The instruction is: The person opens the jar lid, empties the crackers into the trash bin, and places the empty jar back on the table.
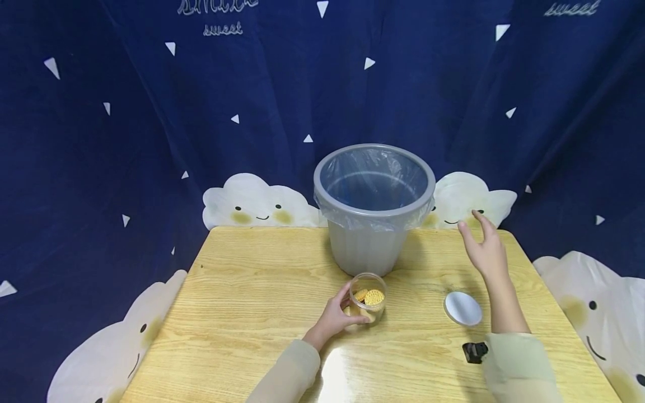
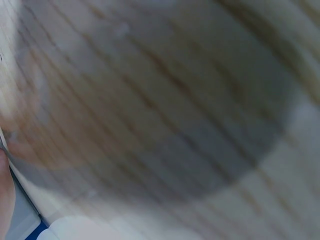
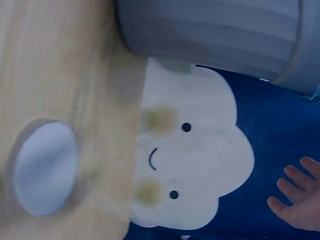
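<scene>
Reads as a home-type setup, a curtained-off corner; the exact room can't be told. Main cue: navy curtain (image 1: pixel 272 84) across the back and both sides, folds visible, printed with white triangles (image 1: pixel 369 63), smiling clouds (image 1: pixel 257 196) with yellow cheeks, and "sweet" lettering (image 1: pixel 223 29) up top. Nursery/bedroom-style decor, not industrial. Worktop is a plain wood-grain table (image 1: pixel 242 268) with rounded far corners, pushed up near the fabric. Domestic items on it: grey plastic wastebasket (image 1: pixel 368 249) with clear liner (image 1: pixel 413 221), small clear jar (image 1: pixel 378 314).

Jar (image 1: pixel 380 310) partly behind left hand (image 1: pixel 335 315)
</scene>
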`<state>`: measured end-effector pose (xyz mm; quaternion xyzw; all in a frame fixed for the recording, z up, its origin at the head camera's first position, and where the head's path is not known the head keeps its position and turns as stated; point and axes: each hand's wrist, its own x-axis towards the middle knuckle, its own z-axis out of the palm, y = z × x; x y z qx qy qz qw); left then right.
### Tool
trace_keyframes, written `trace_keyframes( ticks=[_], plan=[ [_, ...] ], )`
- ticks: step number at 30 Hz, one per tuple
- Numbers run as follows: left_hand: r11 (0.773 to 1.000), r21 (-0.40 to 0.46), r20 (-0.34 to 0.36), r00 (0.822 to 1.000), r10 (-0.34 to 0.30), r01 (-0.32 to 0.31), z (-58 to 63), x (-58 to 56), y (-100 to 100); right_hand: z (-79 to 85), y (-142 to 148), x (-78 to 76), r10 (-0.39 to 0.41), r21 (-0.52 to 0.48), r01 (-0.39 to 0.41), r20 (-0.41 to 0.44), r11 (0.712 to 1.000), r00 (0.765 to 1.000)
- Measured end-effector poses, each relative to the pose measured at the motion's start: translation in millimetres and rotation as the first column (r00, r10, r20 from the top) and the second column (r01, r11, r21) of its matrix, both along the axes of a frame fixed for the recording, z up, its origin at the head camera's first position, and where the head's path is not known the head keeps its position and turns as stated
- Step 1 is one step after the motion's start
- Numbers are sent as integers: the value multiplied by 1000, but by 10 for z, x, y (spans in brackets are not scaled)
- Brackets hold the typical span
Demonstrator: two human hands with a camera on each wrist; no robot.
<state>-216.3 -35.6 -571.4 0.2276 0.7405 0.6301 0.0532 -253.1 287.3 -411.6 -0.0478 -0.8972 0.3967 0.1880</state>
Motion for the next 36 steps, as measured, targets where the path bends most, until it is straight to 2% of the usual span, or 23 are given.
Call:
trace_keyframes(
  ticks=[4, 9, 13, 17, 22, 24, 27, 28, 31, 34, 36],
  plan=[
    [1000, -6, -5, 1000, 7, -8, -19, -1, 8, 107, -46, -52, 29, 6, -29, -10, 1000, 1000],
    [999, -38, 4, 1000, 27, -27, -183, -64, 29, 214, -124, -118, 37, 18, -36, -36, 999, 999],
    [998, -44, 4, 999, 35, -34, -252, -101, 28, 289, -197, -177, 28, 22, -27, -68, 999, 997],
    [998, -43, -4, 999, 36, -36, -268, -112, 21, 365, -274, -241, 35, 33, -32, -104, 999, 994],
    [999, -39, -19, 999, 32, -33, -262, -104, 21, 448, -344, -301, 42, 56, -37, -102, 998, 994],
    [999, -24, -14, 1000, 22, -22, -207, -85, 19, 484, -370, -325, 43, 65, -36, -103, 997, 994],
    [1000, -1, -1, 1000, -1, 1, -59, -29, 5, 528, -401, -364, 41, 85, -32, -103, 996, 994],
    [1000, 5, 6, 1000, -6, 6, -51, -30, 5, 539, -412, -378, 41, 94, -31, -103, 995, 994],
    [1000, 2, 13, 1000, -2, 2, -97, -48, 8, 560, -440, -423, 38, 118, -26, -106, 993, 994],
    [1000, -24, 13, 1000, 18, -18, -238, -101, 20, 575, -468, -460, 40, 134, -26, -104, 991, 994],
    [999, -42, 13, 1000, 25, -25, -245, -101, 19, 585, -481, -482, 42, 143, -28, -95, 989, 995]
  ],
)
